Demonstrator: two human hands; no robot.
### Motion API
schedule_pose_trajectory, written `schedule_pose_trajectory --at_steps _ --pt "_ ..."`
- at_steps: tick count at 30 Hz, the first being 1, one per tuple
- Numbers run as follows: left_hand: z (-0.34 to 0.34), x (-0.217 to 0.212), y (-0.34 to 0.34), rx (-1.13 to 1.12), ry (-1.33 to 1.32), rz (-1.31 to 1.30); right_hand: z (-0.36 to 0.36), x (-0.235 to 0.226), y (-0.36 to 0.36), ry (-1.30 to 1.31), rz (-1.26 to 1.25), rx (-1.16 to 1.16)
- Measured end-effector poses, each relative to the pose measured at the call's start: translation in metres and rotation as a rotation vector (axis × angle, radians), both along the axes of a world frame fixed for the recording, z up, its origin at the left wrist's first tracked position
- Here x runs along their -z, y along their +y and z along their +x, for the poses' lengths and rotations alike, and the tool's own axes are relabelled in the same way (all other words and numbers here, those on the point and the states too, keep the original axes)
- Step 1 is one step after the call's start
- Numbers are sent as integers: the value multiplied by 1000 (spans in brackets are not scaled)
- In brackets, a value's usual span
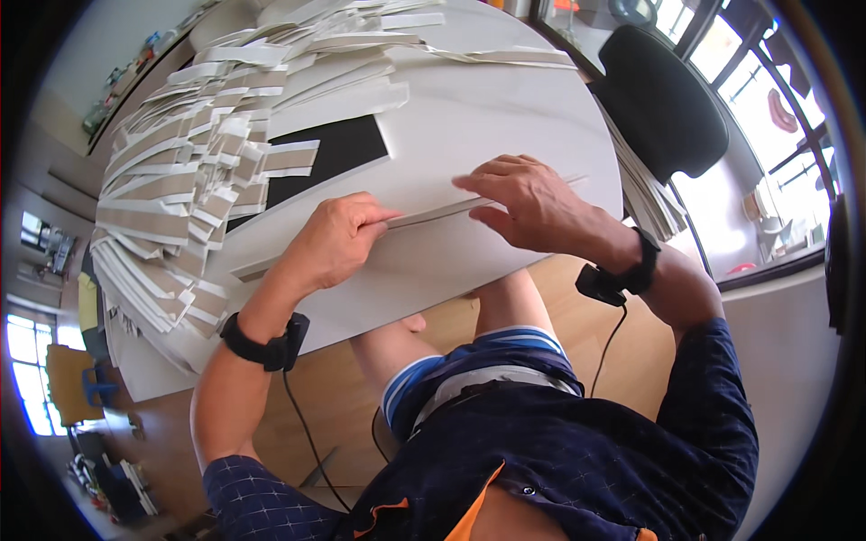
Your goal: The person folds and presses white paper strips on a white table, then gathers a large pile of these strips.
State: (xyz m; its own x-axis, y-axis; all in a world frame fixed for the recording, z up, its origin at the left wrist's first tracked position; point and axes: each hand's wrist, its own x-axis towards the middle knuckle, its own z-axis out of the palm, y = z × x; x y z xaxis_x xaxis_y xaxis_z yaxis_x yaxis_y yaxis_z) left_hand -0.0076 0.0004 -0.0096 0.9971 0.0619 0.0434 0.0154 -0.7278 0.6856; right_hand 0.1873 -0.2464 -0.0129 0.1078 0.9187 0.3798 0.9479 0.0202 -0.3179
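A long, narrow white-and-beige strip (428, 215) lies slantwise along the near side of the white table. My left hand (334, 242) is closed in a pinch at the strip's middle, thumb and forefinger together on it. Over the strip's right part hovers my right hand (534, 206), its thumb and fingers apart with a gap between them. Part of the strip is hidden beneath my right hand. To the left, a large heap of similar beige-and-white strips (203, 158) covers the table, several overlapping a flat black panel (338, 155).
The white table (505, 99) has a rounded far right edge. A black chair (663, 99) stands beyond it, with more strips (645, 185) stacked near its seat. A thin cable (609, 352) hangs from my right wristband, another (307, 442) from the left.
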Motion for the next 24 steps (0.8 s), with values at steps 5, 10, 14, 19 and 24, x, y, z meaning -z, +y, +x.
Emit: schedule_pose_trajectory --at_steps 5,10,14,19,24 --pt "-51 -8 25 -226 -86 82 14 3 16 50 38 -26" --pt "-75 2 27 -283 -155 230 20 1 8 24 -41 -21" --pt "-79 5 15 -241 -265 397 14 1 3 0 -42 -21" --pt "-85 10 8 -247 -287 459 8 4 -1 -36 -2 -53" --pt "-91 17 7 -214 -320 512 -4 3 -8 -89 -6 -42"
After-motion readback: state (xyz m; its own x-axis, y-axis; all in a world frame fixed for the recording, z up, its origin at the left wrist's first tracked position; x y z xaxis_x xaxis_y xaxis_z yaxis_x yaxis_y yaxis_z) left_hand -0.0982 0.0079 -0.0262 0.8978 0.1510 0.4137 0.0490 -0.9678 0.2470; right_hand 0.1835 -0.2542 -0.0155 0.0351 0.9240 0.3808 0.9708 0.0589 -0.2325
